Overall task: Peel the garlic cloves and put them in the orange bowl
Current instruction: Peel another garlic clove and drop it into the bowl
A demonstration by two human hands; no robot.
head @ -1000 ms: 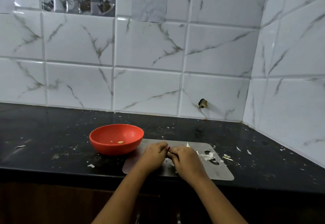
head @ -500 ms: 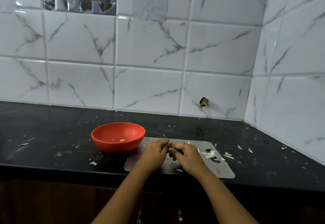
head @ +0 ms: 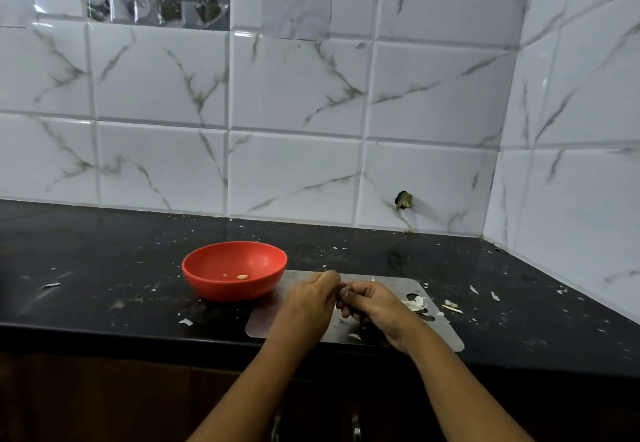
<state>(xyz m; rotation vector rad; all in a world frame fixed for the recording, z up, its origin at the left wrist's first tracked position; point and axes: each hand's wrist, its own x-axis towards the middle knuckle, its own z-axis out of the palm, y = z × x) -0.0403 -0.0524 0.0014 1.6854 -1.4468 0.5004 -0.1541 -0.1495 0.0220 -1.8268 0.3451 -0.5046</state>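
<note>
Garlic clove (head: 242,277), peeled and pale, lies inside the orange bowl (head: 207,285) near its bottom, with a smaller pale bit (head: 225,275) just beside it. Bowl sits upright on the black counter (head: 104,261), touching or overlapping the left edge of a flat metal board (head: 445,337); which one, unclear. Left hand (head: 311,299) and right hand (head: 372,306) are together over the board, just right of the bowl, fingers of both curled in and the fingertips (head: 343,292) meeting in the middle. Whatever sits between them is hidden by the fingers, so cannot tell if either hand grips a clove or is just clenched. White peel scraps (head: 414,303) are piled on the board by its cut-out, just right of the right hand; one more scrap (head: 354,336) lies at the board's near edge. Loose peel bits on the counter: right of the board (head: 452,307), left front (head: 185,321), far left (head: 51,285). White marble-look tile wall (head: 294,164) behind, with a small broken hole (head: 402,200) low in one tile.
</note>
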